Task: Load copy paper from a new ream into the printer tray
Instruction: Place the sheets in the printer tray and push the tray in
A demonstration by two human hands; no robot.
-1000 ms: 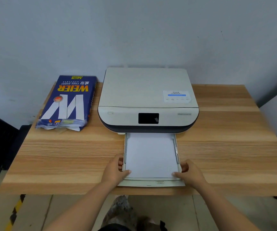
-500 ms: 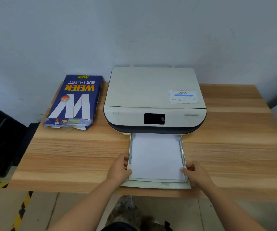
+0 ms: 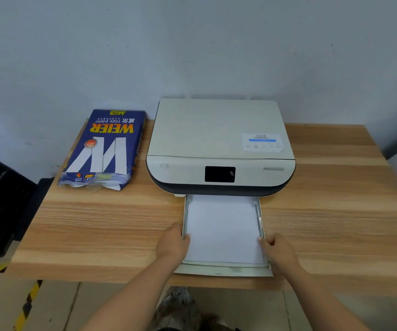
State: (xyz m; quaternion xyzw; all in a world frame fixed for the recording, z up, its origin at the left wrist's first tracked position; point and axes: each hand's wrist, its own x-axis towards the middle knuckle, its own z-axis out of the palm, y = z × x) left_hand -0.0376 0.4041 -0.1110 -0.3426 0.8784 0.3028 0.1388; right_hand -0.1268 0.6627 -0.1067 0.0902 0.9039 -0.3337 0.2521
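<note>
Wooden table (image 3: 336, 211) holds "WEIER copy paper" ream (image 3: 106, 149).

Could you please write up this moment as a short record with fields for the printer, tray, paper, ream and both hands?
printer: cream printer on the wooden table, dark screen facing the person
tray: paper tray pulled out toward the table's front edge
paper: white stack lying flat inside the tray
ream: blue wrapper, left of the printer, near end torn open
left hand: at the tray's left side, thumb on the paper
right hand: at the tray's right side
</note>
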